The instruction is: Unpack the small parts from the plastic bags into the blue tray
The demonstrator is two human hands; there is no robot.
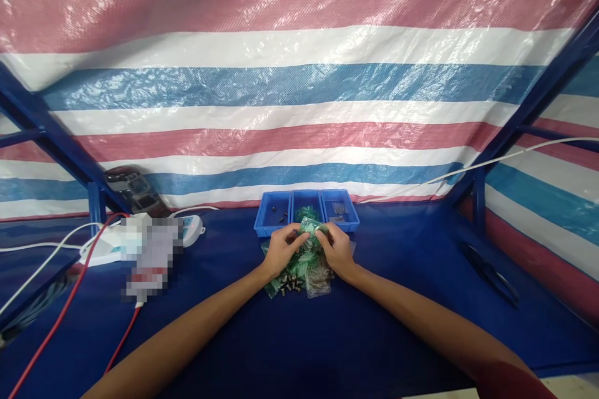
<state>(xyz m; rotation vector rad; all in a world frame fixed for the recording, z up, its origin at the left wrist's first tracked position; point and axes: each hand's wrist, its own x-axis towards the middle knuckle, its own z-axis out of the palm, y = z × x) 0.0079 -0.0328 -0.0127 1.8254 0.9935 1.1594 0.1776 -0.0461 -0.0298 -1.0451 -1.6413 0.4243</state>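
Note:
Both of my hands meet over a pile of small clear plastic bags with green parts (pixel 304 265) on the dark blue table. My left hand (pixel 282 248) and my right hand (pixel 336 248) are closed in a pinch on one small bag of green parts (pixel 311 226), held just above the pile. A few small dark parts (pixel 291 287) lie at the pile's near edge. Behind the hands stand three blue bins (pixel 272 215): the left holds a few dark bits, the middle green pieces, the right grey pieces.
A white power strip (pixel 105 248) with white and red cables lies at the left, beside a blurred white object (pixel 150 255) and a dark device (pixel 133 190). Black pliers (pixel 491 274) lie at the right. A striped tarp wall and blue frame posts surround the table.

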